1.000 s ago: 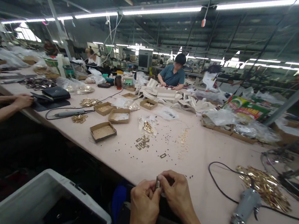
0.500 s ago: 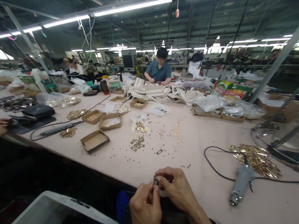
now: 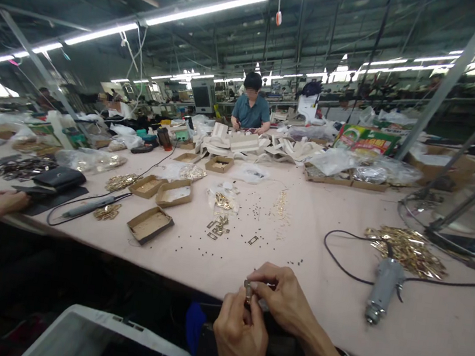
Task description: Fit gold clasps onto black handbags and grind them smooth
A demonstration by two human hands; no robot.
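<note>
Both hands meet at the table's front edge around a small metal plate [image 3: 248, 291], brassy in tone and partly covered by fingers. My left hand [image 3: 240, 337] pinches its lower end from below. My right hand [image 3: 284, 299] grips the upper part between thumb and fingertips. Beyond them on the pink cloth lie a single rectangular metal frame [image 3: 253, 240] and a small cluster of similar metal frames [image 3: 218, 227]. Tiny dark pieces [image 3: 205, 253] are scattered near them. A grey electric screwdriver [image 3: 384, 290] rests to the right of my right hand.
Gold metal parts [image 3: 408, 252] are heaped behind the screwdriver. Cardboard trays [image 3: 150, 224] and a second corded tool [image 3: 89, 208] lie left. A white bin [image 3: 110, 325] stands below the table edge. A co-worker's hands [image 3: 8, 203] work at far left; another person [image 3: 251, 109] sits opposite.
My left hand has shifted slightly right and the metal plate now tilts more in my fingers. At far left the co-worker's hand has moved right over the black piece.
</note>
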